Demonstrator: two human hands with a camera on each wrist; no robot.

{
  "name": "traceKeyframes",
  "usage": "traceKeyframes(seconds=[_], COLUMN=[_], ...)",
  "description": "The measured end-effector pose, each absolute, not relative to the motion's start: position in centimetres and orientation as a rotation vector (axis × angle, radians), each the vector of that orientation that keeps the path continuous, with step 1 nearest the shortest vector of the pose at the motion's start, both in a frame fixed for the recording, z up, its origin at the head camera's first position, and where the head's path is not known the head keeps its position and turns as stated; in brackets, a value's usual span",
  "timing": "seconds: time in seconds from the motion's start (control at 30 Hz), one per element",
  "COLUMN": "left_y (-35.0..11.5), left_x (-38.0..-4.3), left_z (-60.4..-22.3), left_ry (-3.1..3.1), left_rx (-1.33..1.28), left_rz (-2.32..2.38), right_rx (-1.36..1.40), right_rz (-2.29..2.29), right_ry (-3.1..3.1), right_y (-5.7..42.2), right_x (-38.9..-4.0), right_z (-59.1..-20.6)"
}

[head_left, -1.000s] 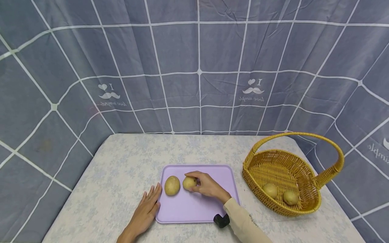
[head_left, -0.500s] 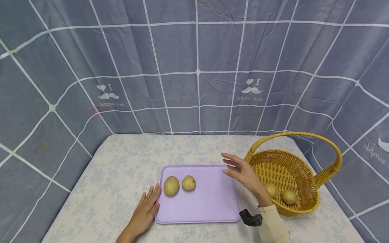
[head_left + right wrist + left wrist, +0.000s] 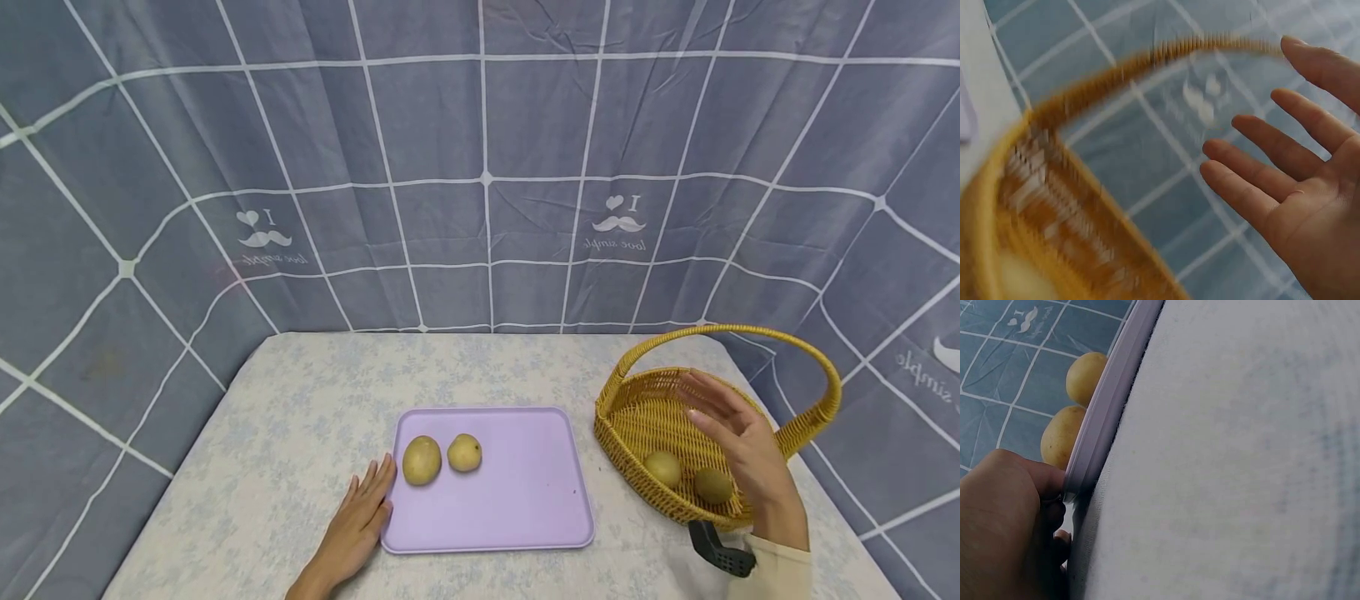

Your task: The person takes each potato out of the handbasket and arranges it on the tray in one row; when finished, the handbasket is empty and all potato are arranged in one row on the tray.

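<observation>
Two yellow-brown potatoes sit side by side on a lilac tray (image 3: pixel 517 492): a larger potato (image 3: pixel 422 461) at its left edge and a smaller potato (image 3: pixel 464 452) right of it. My left hand (image 3: pixel 356 521) lies with extended fingers along the tray's left rim, and in the left wrist view its thumb meets the rim. Over the right part of a yellow wicker basket (image 3: pixel 633 446) is my right hand (image 3: pixel 750 458), fingers spread and holding nothing. Inside the basket are a potato (image 3: pixel 663 469) and another, shaded potato (image 3: pixel 712 487) close by the hand.
The basket's tall arched handle (image 3: pixel 731 329) spans over its opening. A pale floral cloth (image 3: pixel 322 400) covers the table. Grey-blue curtains (image 3: pixel 442 225) with white lines hang behind and on both sides. A black device (image 3: pixel 720 550) is strapped at the right wrist.
My right hand has let go of the smaller potato on the tray and swung right, over the basket. The left hand and the potatoes stay in place.
</observation>
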State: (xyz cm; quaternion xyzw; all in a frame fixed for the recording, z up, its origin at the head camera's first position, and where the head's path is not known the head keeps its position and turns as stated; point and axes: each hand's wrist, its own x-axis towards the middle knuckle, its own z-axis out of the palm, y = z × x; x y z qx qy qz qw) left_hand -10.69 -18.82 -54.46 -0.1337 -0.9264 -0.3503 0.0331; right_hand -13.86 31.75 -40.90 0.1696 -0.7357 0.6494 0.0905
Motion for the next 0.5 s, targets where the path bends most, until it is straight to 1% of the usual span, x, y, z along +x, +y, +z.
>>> traceKeyframes(seconds=[0.23, 0.33, 0.5], left_y=[-18.9, -18.8, -18.8], left_x=[-10.7, -10.7, -10.7], left_z=[-54.4, -54.5, -54.4], left_ry=[-2.847, -2.847, -2.85], left_rx=[-0.417, -0.418, -0.422], left_rz=[-1.075, -1.08, -1.084], right_rx=[0.391, 0.378, 0.422], right_rz=[1.982, 1.982, 1.808], right_ry=[-2.346, -2.458, -2.696], right_y=[35.4, 35.9, 35.6], right_x=[-15.9, -16.6, -17.4], right_z=[-44.3, -45.4, -46.5])
